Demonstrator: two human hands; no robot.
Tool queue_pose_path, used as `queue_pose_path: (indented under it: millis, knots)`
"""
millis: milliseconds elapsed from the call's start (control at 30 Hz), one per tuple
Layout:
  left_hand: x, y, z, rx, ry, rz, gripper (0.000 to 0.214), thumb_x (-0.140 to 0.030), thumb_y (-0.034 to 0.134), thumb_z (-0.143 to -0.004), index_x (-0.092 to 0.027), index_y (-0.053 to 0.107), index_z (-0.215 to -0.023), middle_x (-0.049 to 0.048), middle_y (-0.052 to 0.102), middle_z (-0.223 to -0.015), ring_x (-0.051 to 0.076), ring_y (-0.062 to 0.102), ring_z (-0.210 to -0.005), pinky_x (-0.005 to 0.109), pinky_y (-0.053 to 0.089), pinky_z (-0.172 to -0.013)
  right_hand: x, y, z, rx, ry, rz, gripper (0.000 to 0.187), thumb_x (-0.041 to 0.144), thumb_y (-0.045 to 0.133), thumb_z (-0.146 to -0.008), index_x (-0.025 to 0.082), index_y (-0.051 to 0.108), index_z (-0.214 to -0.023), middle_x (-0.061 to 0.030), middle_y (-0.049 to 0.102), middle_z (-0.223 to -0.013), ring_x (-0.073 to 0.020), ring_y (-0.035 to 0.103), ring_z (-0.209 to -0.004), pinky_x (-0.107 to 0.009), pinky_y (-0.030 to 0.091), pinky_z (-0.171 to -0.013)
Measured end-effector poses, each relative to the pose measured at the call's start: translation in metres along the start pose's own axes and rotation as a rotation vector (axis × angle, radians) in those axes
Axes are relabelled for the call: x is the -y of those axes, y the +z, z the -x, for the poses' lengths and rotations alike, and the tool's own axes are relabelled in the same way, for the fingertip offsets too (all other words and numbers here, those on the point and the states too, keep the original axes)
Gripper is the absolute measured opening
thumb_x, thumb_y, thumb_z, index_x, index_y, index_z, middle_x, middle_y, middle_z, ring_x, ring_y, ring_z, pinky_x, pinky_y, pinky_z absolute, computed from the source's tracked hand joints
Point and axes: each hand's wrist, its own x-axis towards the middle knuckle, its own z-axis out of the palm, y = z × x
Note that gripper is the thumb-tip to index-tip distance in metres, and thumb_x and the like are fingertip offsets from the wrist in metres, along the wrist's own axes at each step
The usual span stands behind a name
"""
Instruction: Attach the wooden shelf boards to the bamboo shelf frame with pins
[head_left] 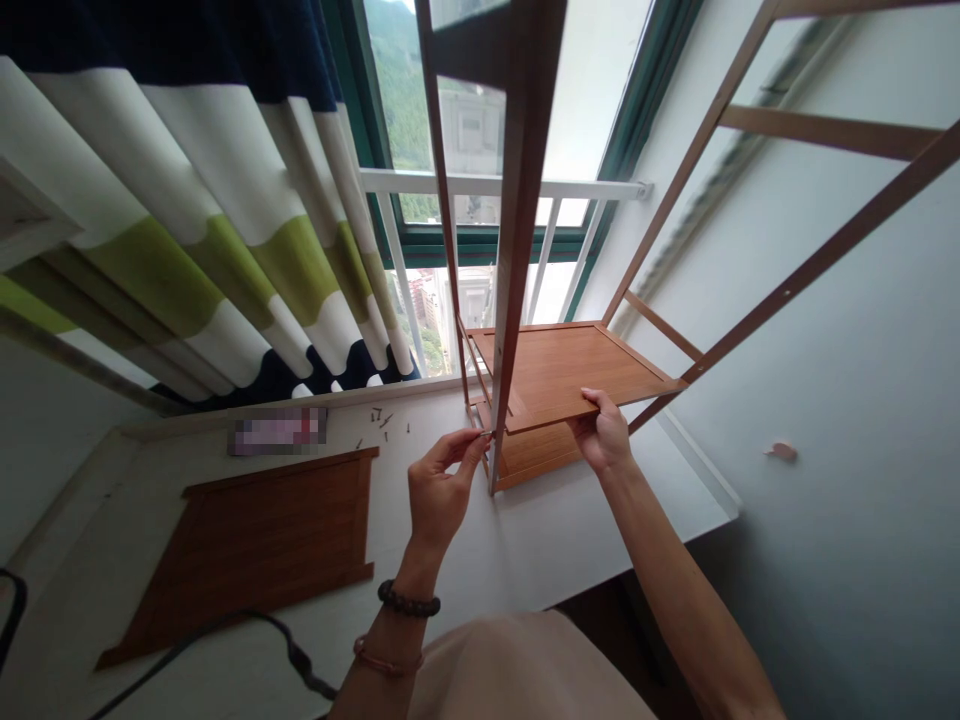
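A brown metal shelf frame (pixel 517 250) stands on the white window ledge (pixel 540 540). A wooden shelf board (pixel 562 370) rests inside the frame, with a second board (pixel 532 455) below it. My right hand (pixel 604 435) grips the front edge of the upper board. My left hand (pixel 439 490) is pinched on something small, perhaps a screw, at the frame's front post beside the board's left corner. Beaded bracelets circle my left wrist.
A loose wooden board (pixel 255 545) lies flat on the ledge at the left. Several small screws (pixel 384 420) are scattered near the window. A black cable (pixel 225 630) crosses the lower left. Striped curtains (pixel 195 220) hang at the left; a white railing (pixel 495 185) guards the window.
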Motion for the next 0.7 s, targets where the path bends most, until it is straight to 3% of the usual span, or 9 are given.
queue_pose_path:
  millis: [700]
  knots:
    - [-0.0012,-0.0013,0.0007,-0.006,0.047,-0.038,0.02,-0.028,0.067,-0.068,-0.019,0.069,-0.086,0.0026,0.07,-0.081,0.016,0.066,-0.07,0.028,0.056,-0.068,0.0038,0.0058,0.0047,0.013,-0.091,0.03,0.014,0.008,0.065,-0.058,0.013,0.056,-0.068,0.0032,0.062,-0.064,-0.0101,0.059,-0.059,-0.021,0.053,-0.054]
